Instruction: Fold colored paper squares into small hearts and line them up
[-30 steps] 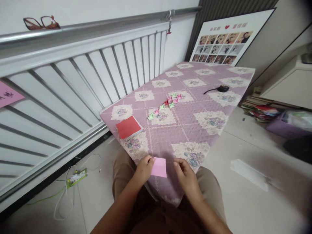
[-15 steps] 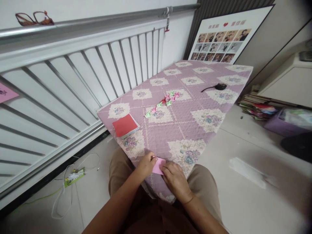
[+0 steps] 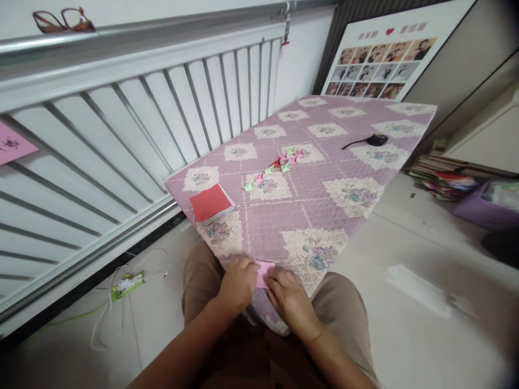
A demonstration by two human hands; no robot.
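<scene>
Pink paper (image 3: 265,274): held between the fingertips of both hands; whether it is touching the cloth cannot be told.
Left hand (image 3: 238,284): fingers bent and drawn close together, the paper's left edge gripped by them; their undersides are hidden.
Right hand (image 3: 291,300): fingers pressed together, the paper's right edge pinched near its lower corner.
Quilted floral tablecloth (image 3: 265,235): spread beneath and beyond the fingers.
Red-topped paper stack (image 3: 211,202): laid ahead and to the left of the left fingers.
Folded green, pink and red paper pieces (image 3: 270,169): set in a slanting cluster, well ahead of the fingers.
Black corded object (image 3: 377,140): placed farther off, ahead and right of the right fingers.
</scene>
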